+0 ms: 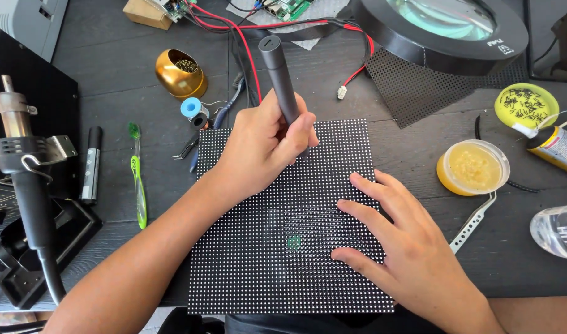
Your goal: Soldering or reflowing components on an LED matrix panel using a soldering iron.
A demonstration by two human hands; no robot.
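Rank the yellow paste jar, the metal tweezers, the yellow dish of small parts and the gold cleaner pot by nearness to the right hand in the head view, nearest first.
From the right hand:
1. Metal tweezers, just to its right.
2. Yellow paste jar, right and above.
3. Yellow dish, far upper right.
4. Gold cleaner pot, upper left, past the left hand.

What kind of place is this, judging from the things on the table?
Most likely an electronics repair bench. A left hand grips a dark pen-shaped tool over a dotted black panel that the right hand steadies. A hot-air gun, a round magnifier lamp and a circuit board lie nearby.
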